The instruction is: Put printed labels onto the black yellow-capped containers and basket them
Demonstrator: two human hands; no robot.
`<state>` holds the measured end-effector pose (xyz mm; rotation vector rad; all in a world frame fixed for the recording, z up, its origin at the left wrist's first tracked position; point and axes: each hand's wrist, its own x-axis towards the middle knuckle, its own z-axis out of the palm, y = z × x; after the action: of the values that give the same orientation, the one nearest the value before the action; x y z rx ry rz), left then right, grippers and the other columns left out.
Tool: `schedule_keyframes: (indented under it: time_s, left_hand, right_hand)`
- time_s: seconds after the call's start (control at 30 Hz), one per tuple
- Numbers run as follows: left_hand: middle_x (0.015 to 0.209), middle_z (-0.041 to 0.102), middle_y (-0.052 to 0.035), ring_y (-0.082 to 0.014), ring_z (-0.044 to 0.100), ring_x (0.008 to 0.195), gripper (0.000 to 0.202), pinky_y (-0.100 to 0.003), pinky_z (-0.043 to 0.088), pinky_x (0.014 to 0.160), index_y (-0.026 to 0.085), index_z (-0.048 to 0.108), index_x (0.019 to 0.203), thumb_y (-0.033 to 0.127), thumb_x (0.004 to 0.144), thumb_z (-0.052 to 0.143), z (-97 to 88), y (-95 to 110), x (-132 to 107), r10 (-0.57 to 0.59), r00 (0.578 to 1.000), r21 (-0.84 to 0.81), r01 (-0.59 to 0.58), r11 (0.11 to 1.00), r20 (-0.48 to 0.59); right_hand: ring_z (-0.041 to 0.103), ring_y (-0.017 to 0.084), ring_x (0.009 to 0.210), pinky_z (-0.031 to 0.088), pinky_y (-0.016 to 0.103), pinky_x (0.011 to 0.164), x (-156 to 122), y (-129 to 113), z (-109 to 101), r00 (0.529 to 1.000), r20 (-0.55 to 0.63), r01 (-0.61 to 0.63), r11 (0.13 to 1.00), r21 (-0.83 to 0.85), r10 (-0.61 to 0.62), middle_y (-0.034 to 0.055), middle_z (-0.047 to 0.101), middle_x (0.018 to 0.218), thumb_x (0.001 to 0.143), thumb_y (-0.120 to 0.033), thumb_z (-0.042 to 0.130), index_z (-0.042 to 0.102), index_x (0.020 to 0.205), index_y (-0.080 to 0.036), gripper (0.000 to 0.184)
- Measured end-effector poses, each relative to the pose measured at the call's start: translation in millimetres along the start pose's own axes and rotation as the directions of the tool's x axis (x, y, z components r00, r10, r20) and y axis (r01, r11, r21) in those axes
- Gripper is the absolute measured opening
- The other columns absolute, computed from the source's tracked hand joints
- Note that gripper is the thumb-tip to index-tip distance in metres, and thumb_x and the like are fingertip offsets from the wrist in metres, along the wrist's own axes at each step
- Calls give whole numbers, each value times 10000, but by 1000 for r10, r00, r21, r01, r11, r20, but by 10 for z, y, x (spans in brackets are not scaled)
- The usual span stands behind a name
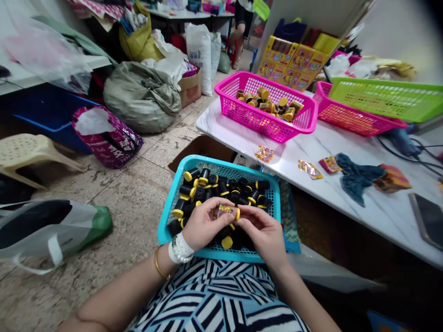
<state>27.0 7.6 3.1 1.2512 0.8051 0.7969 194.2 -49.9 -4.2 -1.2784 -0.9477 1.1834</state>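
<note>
Between my fingertips is a small canister (228,211) with a colourful printed label round it and a yellow end. My left hand (206,221) grips its left part, thumb in front and fingers behind. At its yellow right end, the fingers of my right hand (263,233) are pinched on it. Both hands are over a blue plastic basket (169,193) on my lap. Inside that basket lie several black canisters with yellow lids (205,176), bare of labels, tumbled in all directions.
On the marble-patterned table (221,133) to the right stands a pink basket (238,121) of labelled canisters. Loose label sheets (309,169), a dark cloth (360,177) and a phone (427,219) lie nearer. Sacks (141,99), bags and a stool (31,150) crowd the left floor. A person stands far back.
</note>
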Motion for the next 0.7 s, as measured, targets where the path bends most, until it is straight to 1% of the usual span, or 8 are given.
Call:
schedule_keyframes:
  time_s: [0.13,0.23,0.3,0.4,0.47,0.57,0.63,0.7]
  left_hand:
    - [1026,702,-93,-202,663,956,201,-332,522,882,151,711,1010,250,836,697,-37,32,2,104,994,136,-99,986,-30]
    - [991,714,-78,-196,659,940,147,-315,507,875,173,744,962,226,843,675,-74,80,-11,181,983,280,-173,944,-2]
    - [918,722,-57,-185,661,882,112,-296,503,831,188,752,904,215,845,662,-84,91,-28,185,983,327,-178,928,8]
    - [917,714,-49,-183,651,837,168,-286,501,773,201,732,964,277,816,706,-93,26,-32,153,983,311,-114,943,-102]
    - [977,693,-62,-149,618,715,379,-273,507,672,202,659,1159,383,828,694,-113,-47,-18,86,977,157,-56,986,-193]
    - [971,650,-66,-109,544,615,485,-264,504,603,177,592,1216,492,850,642,-147,-122,-32,-1,968,-19,-4,1000,-253]
    - [894,638,-51,-120,553,651,434,-258,504,618,163,625,1126,498,850,645,-155,-128,-95,-29,972,-15,26,1000,-232]
    - [801,627,-29,-127,565,665,362,-247,498,622,161,657,1043,472,858,649,-157,-107,-194,-44,983,21,49,999,-181]
  right_hand:
    - [714,170,871,596,289,822,32,-3,38,999,-23,46,998,-49,-47,34,771,953,738,-267,827,785,941,-241,209]
    - [703,146,763,594,265,747,53,56,96,992,8,-124,992,39,124,37,771,866,697,-297,865,782,915,-207,250]
    - [676,118,653,581,240,641,53,108,137,956,87,-288,950,119,279,36,761,827,700,-345,867,764,957,-190,318]
    - [664,116,611,568,237,575,144,134,129,918,189,-377,915,145,348,56,754,854,697,-386,867,748,994,-162,391]
    - [673,128,625,578,249,593,354,15,71,945,190,-288,952,100,266,71,756,864,708,-394,857,753,975,-143,381]
    - [708,151,713,603,260,676,908,-482,-50,1000,24,19,999,38,-20,69,764,906,728,-384,841,753,988,-151,360]
    - [740,172,786,620,280,745,1338,-922,-129,963,-155,236,969,76,-222,49,761,924,687,-395,859,741,991,-168,397]
    - [750,176,814,630,299,782,1693,-1248,-186,895,-249,402,911,86,-371,29,751,930,640,-393,876,725,966,-177,420]
